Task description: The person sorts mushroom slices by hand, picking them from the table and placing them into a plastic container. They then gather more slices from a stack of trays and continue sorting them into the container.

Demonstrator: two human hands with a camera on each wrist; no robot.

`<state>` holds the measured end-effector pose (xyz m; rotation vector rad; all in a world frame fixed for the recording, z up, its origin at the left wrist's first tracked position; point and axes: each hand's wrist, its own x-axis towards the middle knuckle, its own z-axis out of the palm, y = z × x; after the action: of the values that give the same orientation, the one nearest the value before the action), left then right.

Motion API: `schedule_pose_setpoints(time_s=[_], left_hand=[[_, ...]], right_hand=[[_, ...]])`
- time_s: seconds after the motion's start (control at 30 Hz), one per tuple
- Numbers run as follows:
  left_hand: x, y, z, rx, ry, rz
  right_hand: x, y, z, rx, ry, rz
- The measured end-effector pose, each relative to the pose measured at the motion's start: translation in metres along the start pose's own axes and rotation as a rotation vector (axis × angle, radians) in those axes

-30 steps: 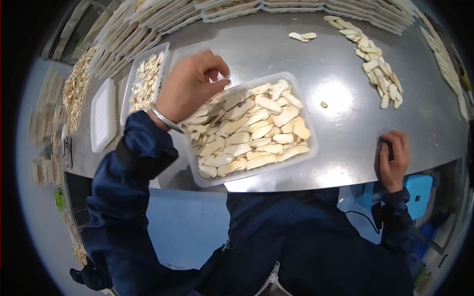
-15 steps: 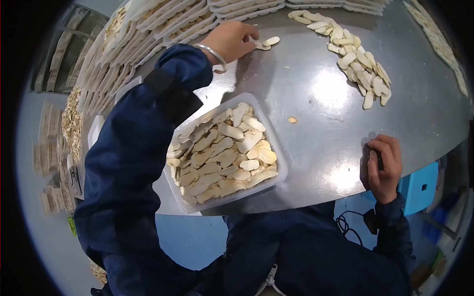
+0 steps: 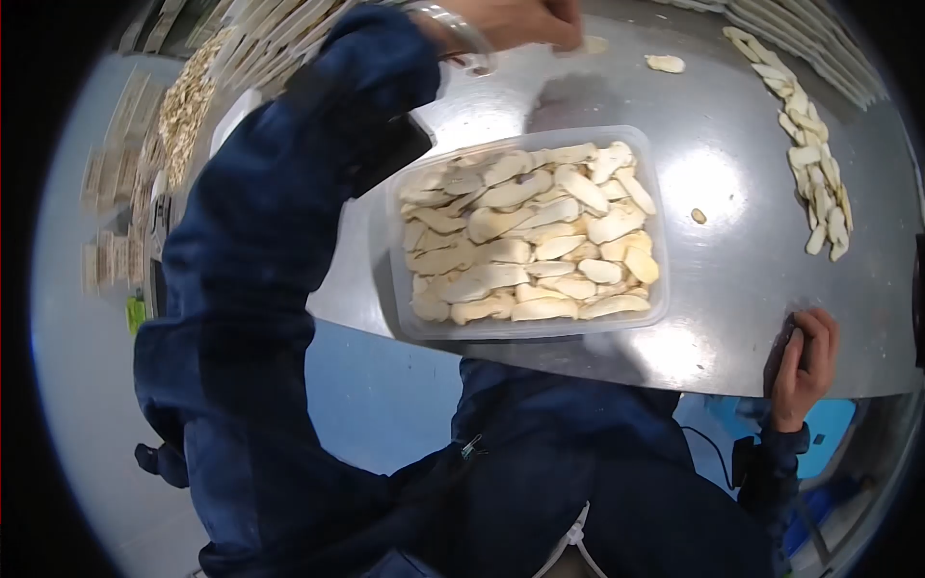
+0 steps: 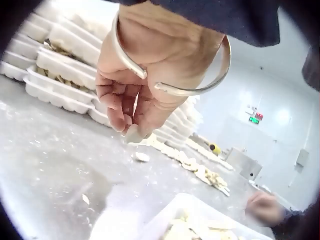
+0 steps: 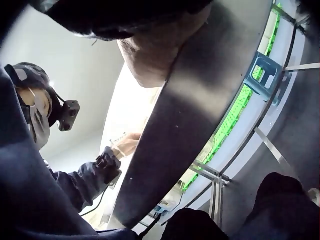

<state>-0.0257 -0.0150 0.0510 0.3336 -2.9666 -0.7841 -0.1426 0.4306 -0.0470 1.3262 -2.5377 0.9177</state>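
In the head view my left hand reaches over the far part of the metal table, its fingertips at a pale slice. The left wrist view shows the left hand pinching that slice between thumb and fingers. A single slice lies to its right. Nearer the body is a clear plastic tray filled with overlapping slices. At the table's front edge my right hand rests with loosely curled fingers; only part of the right hand shows in the right wrist view.
A long row of slices lies at the right, with one small brownish piece between it and the tray. Stacked filled trays line the back left. A blue stool stands below the table's right edge.
The left hand has moved from above the tray's left side to the two far slices and now pinches one, apart from the other. The right hand stays at the edge. The head view has shifted.
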Motion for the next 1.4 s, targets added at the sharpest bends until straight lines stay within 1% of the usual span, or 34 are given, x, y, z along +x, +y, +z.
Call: schedule_pose_setpoints(time_s=[0.03, 0.07, 0.1, 0.13, 0.17, 0.2, 0.27, 0.4, 0.47, 0.5, 0.6, 0.63, 0.73, 0.83, 0.93, 1.03, 1.1, 1.23, 1.4], left_hand=[[-0.026, -0.001, -0.011, 0.005, 0.083, -0.029], [-0.054, 0.004, -0.021, -0.04, 0.12, -0.173], [-0.083, -0.028, -0.028, 0.029, 0.112, -0.073], [-0.113, -0.019, -0.032, 0.031, 0.185, -0.123], [-0.141, -0.015, -0.033, -0.018, 0.232, -0.271], [-0.165, -0.023, -0.03, -0.081, 0.26, -0.346], [-0.203, -0.03, -0.015, -0.364, 0.311, -0.428], [-0.238, -0.032, 0.019, -0.53, 0.424, -0.477], [-0.245, -0.033, 0.032, -0.605, 0.454, -0.511], [-0.245, -0.031, 0.038, -0.598, 0.481, -0.513], [-0.24, -0.028, 0.053, -0.621, 0.524, -0.529], [-0.236, -0.023, 0.057, -0.667, 0.543, -0.526], [-0.232, -0.027, 0.062, -0.609, 0.537, -0.513], [-0.229, -0.027, 0.069, -0.561, 0.612, -0.471], [-0.228, -0.024, 0.072, -0.548, 0.632, -0.479], [-0.228, -0.017, 0.071, -0.46, 0.62, -0.535], [-0.231, -0.016, 0.074, -0.437, 0.638, -0.535], [-0.231, -0.014, 0.081, -0.384, 0.662, -0.508], [-0.228, -0.009, 0.077, -0.183, 0.626, -0.489]], right_hand=[[0.0, 0.001, 0.0, -0.009, -0.002, -0.007], [0.0, 0.001, 0.0, -0.019, -0.004, -0.013], [0.0, -0.002, -0.001, -0.043, -0.007, -0.029], [0.001, -0.002, 0.0, -0.047, -0.007, -0.035], [0.0, 0.0, 0.0, -0.052, -0.007, -0.04], [0.0, 0.001, 0.001, -0.057, -0.009, -0.046], [0.002, 0.001, 0.001, -0.088, -0.009, -0.073], [0.003, 0.003, 0.001, -0.107, -0.018, -0.089], [0.002, 0.002, 0.002, -0.103, -0.018, -0.082], [0.002, 0.002, 0.002, -0.101, -0.017, -0.076], [0.002, 0.003, 0.001, -0.125, -0.015, -0.093], [0.002, 0.004, 0.002, -0.135, -0.013, -0.087], [0.001, 0.006, 0.002, -0.166, -0.011, -0.075], [0.001, 0.006, 0.002, -0.18, -0.009, -0.079], [0.001, 0.005, 0.002, -0.167, -0.011, -0.074], [0.001, 0.005, 0.002, -0.177, -0.009, -0.087], [0.001, 0.006, 0.002, -0.181, -0.01, -0.099], [-0.001, 0.007, 0.003, -0.143, -0.023, -0.067], [0.0, 0.006, 0.002, -0.148, -0.017, -0.086]])
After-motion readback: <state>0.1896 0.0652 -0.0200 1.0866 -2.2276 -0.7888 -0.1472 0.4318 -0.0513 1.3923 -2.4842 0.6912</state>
